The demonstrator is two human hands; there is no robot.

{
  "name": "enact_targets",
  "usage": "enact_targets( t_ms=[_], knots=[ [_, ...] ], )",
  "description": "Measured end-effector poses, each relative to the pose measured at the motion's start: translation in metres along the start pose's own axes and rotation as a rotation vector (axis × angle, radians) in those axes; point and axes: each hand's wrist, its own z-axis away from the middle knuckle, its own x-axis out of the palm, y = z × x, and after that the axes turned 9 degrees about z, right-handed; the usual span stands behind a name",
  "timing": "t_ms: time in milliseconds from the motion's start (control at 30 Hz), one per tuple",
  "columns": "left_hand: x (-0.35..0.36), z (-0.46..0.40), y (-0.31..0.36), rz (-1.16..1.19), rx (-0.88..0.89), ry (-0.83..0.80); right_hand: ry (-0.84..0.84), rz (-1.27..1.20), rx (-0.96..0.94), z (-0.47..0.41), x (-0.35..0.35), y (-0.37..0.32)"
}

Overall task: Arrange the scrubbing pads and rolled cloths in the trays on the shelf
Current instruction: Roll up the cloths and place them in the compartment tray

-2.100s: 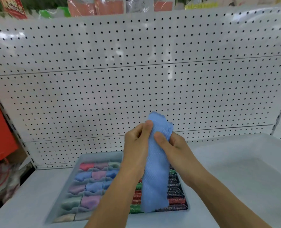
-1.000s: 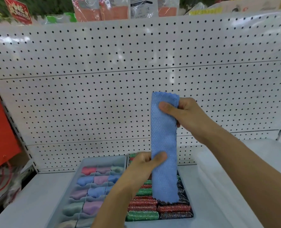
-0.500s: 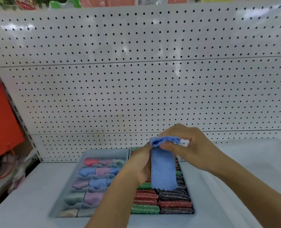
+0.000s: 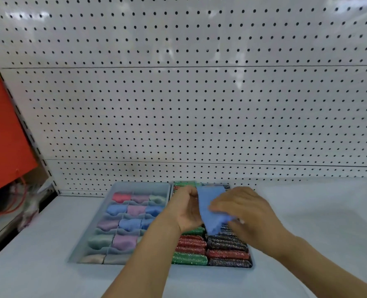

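Note:
A blue cloth [image 4: 209, 208] is held folded between both hands above the trays. My left hand [image 4: 183, 209] grips its left edge, and my right hand [image 4: 242, 209] curls over its lower right part. Below them a grey divided tray [image 4: 113, 191] holds rolled cloths [image 4: 126, 224] in pink, blue, purple and green. To its right lie stacked glittery scrubbing pads [image 4: 227, 253] in green, red and black. My hands hide the middle of the pad stack.
A white pegboard wall [image 4: 199, 104] rises behind the white shelf [image 4: 318, 222]. An orange panel [image 4: 1, 136] and loose orange cables stand at the left edge. The shelf surface stretches to the right of the trays.
The blue cloth hung long between raised hands; my right hand brought its top end down and both hands lowered. The cloth is now shorter and bunched just above the pads.

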Motion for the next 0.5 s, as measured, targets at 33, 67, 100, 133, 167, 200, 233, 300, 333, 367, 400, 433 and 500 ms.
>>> enact_targets(
  t_ms=[33,67,100,133,167,200,233,300,333,367,400,433,500],
  knots=[
    [-0.002,0.000,-0.001,0.006,0.033,-0.007,0.058,-0.128,0.196,-0.006,-0.004,-0.008],
    [-0.005,0.000,-0.003,-0.027,0.093,-0.003,0.080,-0.298,0.385,-0.013,-0.006,-0.012],
    [-0.005,0.003,-0.005,-0.080,0.161,0.009,0.060,-0.495,0.571,-0.021,-0.008,-0.014],
    [-0.004,0.010,-0.007,-0.150,0.212,0.003,0.047,-0.657,0.702,-0.024,-0.008,-0.012],
    [-0.001,0.017,-0.010,-0.207,0.249,-0.031,0.054,-0.752,0.798,-0.029,-0.011,-0.011],
    [0.005,0.025,-0.013,-0.290,0.305,-0.052,0.063,-0.810,0.854,-0.033,-0.012,-0.010],
    [0.011,0.032,-0.016,-0.374,0.371,-0.071,0.071,-0.861,0.879,-0.037,-0.013,-0.011],
    [0.019,0.037,-0.021,-0.491,0.523,-0.072,0.092,-0.932,0.916,-0.041,-0.013,-0.015],
    [0.021,0.037,-0.022,-0.515,0.609,-0.048,0.097,-0.964,0.931,-0.042,-0.012,-0.018],
    [0.022,0.036,-0.023,-0.528,0.686,-0.020,0.099,-0.991,0.942,-0.042,-0.011,-0.020],
    [0.022,0.035,-0.023,-0.536,0.754,0.017,0.093,-1.011,0.951,-0.042,-0.010,-0.023],
    [0.021,0.034,-0.024,-0.533,0.815,0.057,0.079,-1.019,0.951,-0.041,-0.009,-0.026],
    [0.020,0.034,-0.023,-0.540,0.885,0.133,0.077,-1.037,0.945,-0.039,-0.006,-0.032]
  ],
)
